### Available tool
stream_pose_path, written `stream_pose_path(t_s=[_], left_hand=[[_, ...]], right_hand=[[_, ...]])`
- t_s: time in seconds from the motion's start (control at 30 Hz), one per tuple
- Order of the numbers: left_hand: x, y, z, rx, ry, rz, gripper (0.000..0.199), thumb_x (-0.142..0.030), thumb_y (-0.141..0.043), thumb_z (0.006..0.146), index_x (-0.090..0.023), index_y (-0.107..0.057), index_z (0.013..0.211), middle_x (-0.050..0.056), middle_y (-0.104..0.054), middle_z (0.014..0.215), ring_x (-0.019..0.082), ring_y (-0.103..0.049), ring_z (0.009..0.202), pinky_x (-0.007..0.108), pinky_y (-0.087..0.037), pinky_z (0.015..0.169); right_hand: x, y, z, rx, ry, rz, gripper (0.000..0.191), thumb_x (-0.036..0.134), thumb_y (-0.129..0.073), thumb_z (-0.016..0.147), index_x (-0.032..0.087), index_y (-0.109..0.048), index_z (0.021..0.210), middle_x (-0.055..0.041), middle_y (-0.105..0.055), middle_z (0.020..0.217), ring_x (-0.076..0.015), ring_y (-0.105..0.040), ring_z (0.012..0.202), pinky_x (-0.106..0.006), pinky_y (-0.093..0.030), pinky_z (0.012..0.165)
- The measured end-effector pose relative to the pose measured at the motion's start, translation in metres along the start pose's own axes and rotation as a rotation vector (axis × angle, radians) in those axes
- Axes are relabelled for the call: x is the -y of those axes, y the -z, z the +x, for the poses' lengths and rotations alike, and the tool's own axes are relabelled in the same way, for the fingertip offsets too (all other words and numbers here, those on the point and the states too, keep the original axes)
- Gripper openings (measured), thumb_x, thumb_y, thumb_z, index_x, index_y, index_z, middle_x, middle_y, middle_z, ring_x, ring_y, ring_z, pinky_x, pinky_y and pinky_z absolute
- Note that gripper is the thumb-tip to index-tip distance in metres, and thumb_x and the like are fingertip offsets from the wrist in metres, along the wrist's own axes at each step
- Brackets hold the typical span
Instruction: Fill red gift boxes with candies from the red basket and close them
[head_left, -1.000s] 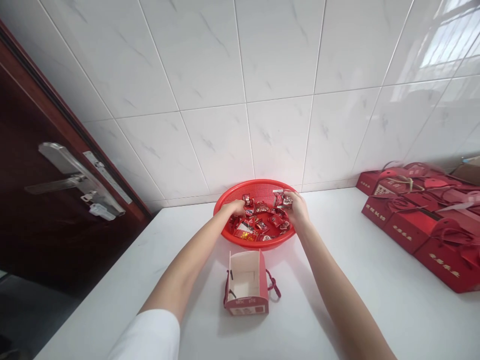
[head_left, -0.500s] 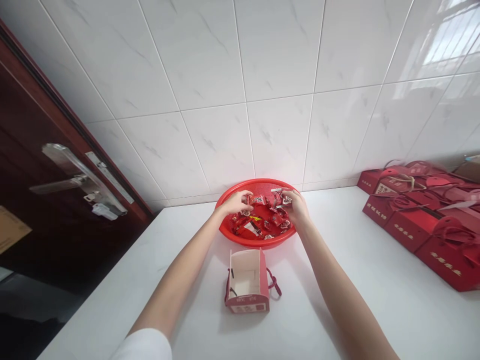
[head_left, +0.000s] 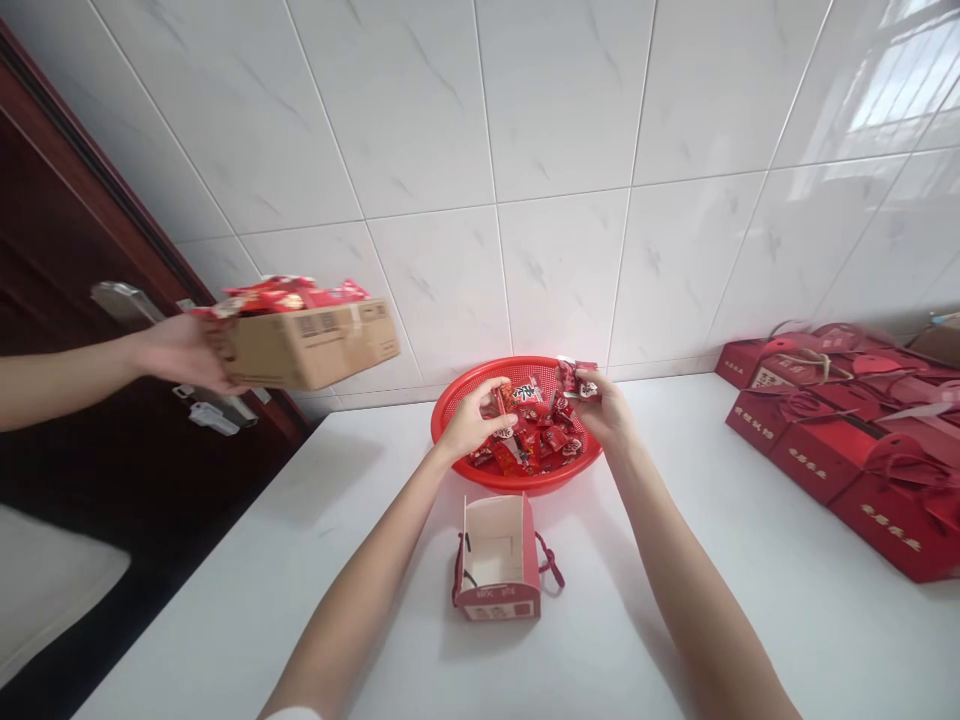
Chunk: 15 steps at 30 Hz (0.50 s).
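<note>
A red plastic basket [head_left: 450,412] stands against the tiled wall, with several red-wrapped candies [head_left: 551,437] inside. Over its left side, my left hand [head_left: 474,420] pinches a red-wrapped candy [head_left: 504,402]. At the basket's right rim my right hand [head_left: 606,405] is closed on small red candy packets [head_left: 577,377]; their exact number is unclear. In front of the basket, an open red gift box [head_left: 496,590] with a cream inside and dark red cord handles sits on the white table. Neither hand touches the box.
From the left, another person's hand [head_left: 184,350] holds a cardboard box [head_left: 322,345] heaped with red packets above the table. Red gift boxes [head_left: 832,455] with ribbons stand at the right. A dark red door [head_left: 45,260] with a metal handle is at far left.
Another person's arm has entered from the left with the cardboard box. More candy lies in the basket. My right hand has lifted slightly with its packets; the gift box stays in place.
</note>
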<state>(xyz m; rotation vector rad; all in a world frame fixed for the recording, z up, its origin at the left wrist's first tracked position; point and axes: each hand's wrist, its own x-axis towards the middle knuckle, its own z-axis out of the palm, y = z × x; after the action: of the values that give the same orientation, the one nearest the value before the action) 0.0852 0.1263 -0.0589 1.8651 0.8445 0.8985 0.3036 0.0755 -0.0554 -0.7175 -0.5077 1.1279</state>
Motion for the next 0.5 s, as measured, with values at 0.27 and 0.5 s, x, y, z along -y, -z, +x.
stream_pose_path(t_s=[0.27, 0.5], left_hand=[[-0.008, -0.01, -0.005, 0.033, 0.034, -0.034, 0.073, -0.028, -0.081, 0.071, -0.019, -0.056, 0.139, 0.009, -0.076, 0.105, 0.025, -0.073, 0.094, 0.034, -0.058, 0.08], [-0.035, -0.007, -0.017, 0.13, 0.147, -0.169, 0.071, -0.032, -0.089, 0.064, -0.015, -0.068, 0.13, 0.001, -0.073, 0.078, 0.016, -0.069, 0.071, 0.027, -0.053, 0.069]], right_hand=[[0.015, -0.005, -0.014, 0.123, -0.049, -0.12, 0.017, 0.018, -0.082, 0.054, 0.02, -0.071, 0.066, 0.0, -0.072, 0.07, -0.0166, -0.063, 0.069, -0.026, -0.053, 0.056], [0.021, -0.001, -0.014, 0.17, -0.04, -0.2, 0.019, 0.022, -0.085, 0.054, 0.02, -0.071, 0.066, 0.0003, -0.07, 0.07, -0.0156, -0.061, 0.069, -0.027, -0.053, 0.059]])
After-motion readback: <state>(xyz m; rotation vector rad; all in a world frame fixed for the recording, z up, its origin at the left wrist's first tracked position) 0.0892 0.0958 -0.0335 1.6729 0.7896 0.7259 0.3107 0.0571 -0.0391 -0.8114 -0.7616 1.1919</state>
